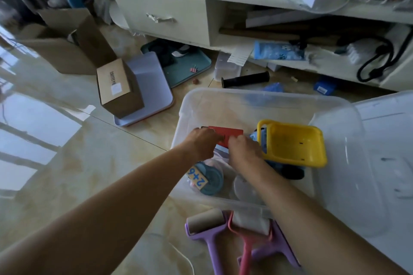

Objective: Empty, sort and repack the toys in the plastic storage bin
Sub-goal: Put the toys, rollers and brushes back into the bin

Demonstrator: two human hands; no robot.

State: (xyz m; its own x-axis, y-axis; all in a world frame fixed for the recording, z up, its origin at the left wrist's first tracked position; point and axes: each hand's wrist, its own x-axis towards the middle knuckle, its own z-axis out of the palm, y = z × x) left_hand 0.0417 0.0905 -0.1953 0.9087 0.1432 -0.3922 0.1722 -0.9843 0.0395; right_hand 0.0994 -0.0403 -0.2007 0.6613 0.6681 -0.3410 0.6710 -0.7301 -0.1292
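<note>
The clear plastic storage bin (223,98) is see-through with a milky tint. Inside it lie a flat red card (228,133), a toy truck with a bright yellow plastic tipper bed (292,143) over a blue body, and a tan wooden tile (197,178) printed with blue figures "2×6". On the glossy beige marbled floor (111,163) rest a purple-handled roller (206,227) and a pink-handled roller (248,236). A brown cardboard box (118,89) sits on a lavender tray (154,87).

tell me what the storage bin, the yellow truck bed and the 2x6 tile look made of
Storage bin: translucent plastic, slightly frosted; the floor shows through its walls.
Yellow truck bed: opaque moulded plastic, smooth with a mild sheen and rounded rims.
2x6 tile: probably wood or thick card, a matte tan face with blue printed figures; the view leaves it open.
</note>
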